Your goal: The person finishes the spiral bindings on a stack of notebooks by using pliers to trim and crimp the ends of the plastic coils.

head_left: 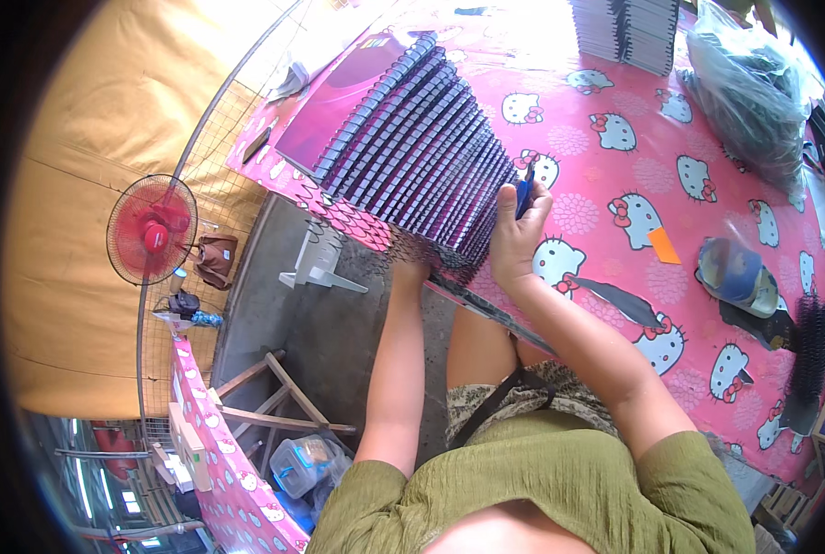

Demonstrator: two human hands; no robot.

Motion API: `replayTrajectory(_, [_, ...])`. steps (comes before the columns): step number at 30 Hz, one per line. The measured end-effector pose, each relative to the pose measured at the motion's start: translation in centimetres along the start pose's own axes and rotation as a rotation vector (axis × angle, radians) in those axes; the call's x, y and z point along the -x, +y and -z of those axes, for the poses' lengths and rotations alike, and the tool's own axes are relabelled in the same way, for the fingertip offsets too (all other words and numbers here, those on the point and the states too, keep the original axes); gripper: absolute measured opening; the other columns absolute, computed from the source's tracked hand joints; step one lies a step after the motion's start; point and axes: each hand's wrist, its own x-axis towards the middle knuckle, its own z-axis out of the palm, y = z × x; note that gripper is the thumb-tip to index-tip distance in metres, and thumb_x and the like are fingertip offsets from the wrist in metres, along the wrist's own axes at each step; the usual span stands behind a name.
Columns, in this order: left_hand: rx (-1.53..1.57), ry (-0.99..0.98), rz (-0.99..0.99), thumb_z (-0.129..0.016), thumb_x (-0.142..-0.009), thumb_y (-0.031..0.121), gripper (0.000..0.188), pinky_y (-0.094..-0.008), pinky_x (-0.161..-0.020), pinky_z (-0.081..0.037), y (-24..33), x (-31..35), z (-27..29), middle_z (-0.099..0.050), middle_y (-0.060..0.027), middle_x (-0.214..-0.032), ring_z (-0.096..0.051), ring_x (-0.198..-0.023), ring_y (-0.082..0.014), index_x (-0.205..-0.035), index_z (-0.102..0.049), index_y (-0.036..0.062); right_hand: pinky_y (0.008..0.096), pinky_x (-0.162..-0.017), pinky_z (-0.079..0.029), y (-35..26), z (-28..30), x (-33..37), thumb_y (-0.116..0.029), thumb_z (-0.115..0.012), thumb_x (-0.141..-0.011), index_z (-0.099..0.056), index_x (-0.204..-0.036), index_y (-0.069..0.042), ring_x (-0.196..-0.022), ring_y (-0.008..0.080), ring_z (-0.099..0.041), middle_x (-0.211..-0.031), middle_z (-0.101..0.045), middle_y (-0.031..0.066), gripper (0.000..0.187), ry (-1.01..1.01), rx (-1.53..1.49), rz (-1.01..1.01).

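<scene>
A tall stack of coil-bound notebooks [403,138] stands on the pink table, its dark spiral spines turned toward me. Long ends of coil stick out past the near edge of the stack. My left hand [412,271] reaches up to those coil ends at the table's edge; its fingers are hidden behind them. Closed around a small blue-handled tool, which looks like pliers or cutters [524,194], my right hand [520,235] is beside the right side of the stack. The tool's dark tip points away from me.
More bound books [625,35] stand at the far edge. A clear plastic bag [749,102], a tape roll [737,277], an orange slip [664,246] and a bunch of black coils [807,365] lie at right. Left of the table are a red fan [154,231] and a white stool [316,258].
</scene>
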Motion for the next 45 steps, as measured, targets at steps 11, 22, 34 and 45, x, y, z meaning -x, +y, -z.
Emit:
replayTrajectory(11, [0.706,0.41,0.327,-0.038,-0.098,0.036,0.055,-0.0447,-0.107,-0.034,3.2,2.1,-3.6,-0.046,-0.015,-0.136,-0.044,-0.125,-0.0303,-0.14,-0.032,0.0015,0.0318,-0.092,-0.038,1.0,-0.8,-1.9,-0.05,-0.06,-0.09,-0.037,-0.125,0.003,-0.1,0.0169,-0.046,-0.111,-0.045,0.0107,0.068,-0.071,0.031,0.056])
replayTrajectory(22, [1.695,0.399,0.661,-0.03,-0.098,0.053,0.062,-0.043,-0.105,-0.036,15.5,-3.6,10.0,-0.048,-0.0104,-0.136,-0.048,-0.123,-0.0254,-0.14,-0.039,0.0069,0.0288,-0.089,-0.038,-3.7,-3.5,-2.5,-0.042,-0.059,-0.093,-0.037,-0.123,0.0,-0.098,0.0119,-0.044,-0.109,-0.042,0.005,0.057,0.003,0.081,0.405])
replayTrajectory(34, [0.976,0.655,-0.046,-0.062,-0.088,0.011,0.027,-0.0226,-0.068,-0.043,17.0,-1.8,19.0,-0.056,-0.0057,-0.1,-0.053,-0.084,-0.0092,-0.111,-0.052,0.0037,0.0443,-0.079,-0.045,-19.4,2.5,-5.0,-0.04,-0.066,-0.084,-0.053,-0.115,-0.006,-0.089,0.0365,-0.056,-0.092,-0.056,0.0156,0.048,-0.771,0.763,0.624])
replayTrajectory(45, [0.834,0.609,-0.01,-0.068,-0.08,-0.005,0.022,-0.0208,-0.065,-0.047,21.7,-3.6,19.3,-0.059,-0.0039,-0.088,-0.056,-0.075,-0.0076,-0.099,-0.057,0.0004,0.0529,-0.086,-0.041,-22.8,-0.2,-3.0,-0.038,-0.062,-0.086,-0.053,-0.11,-0.009,-0.099,0.0368,-0.056,-0.1,-0.055,0.0172,0.039,-0.736,1.014,1.037])
